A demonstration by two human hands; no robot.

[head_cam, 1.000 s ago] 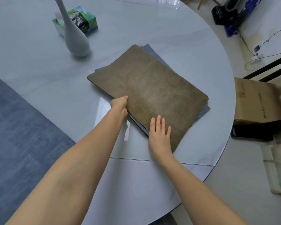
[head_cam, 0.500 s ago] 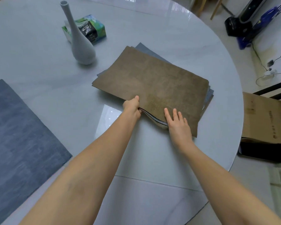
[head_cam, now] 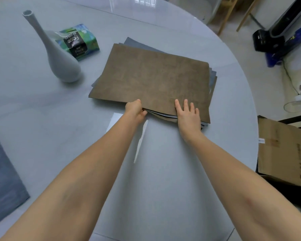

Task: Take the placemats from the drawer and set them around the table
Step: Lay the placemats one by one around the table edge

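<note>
A stack of placemats lies on the round grey table, brown one on top, blue-grey ones showing at its far and right edges. My left hand pinches the near edge of the top brown placemat, lifting it slightly off the ones below. My right hand lies flat, fingers spread, on the near right part of that same brown mat. One blue-grey placemat lies alone at the table's left edge.
A tall grey vase and a green tissue pack stand left of the stack. A cardboard box on a dark chair sits by the table's right edge. Appliances and cables lie on the floor at the far right.
The near edge of the top brown mat has come up off the stack in my left hand's pinch. My right hand slid further onto the mat. The view shifted nearer to the stack.
</note>
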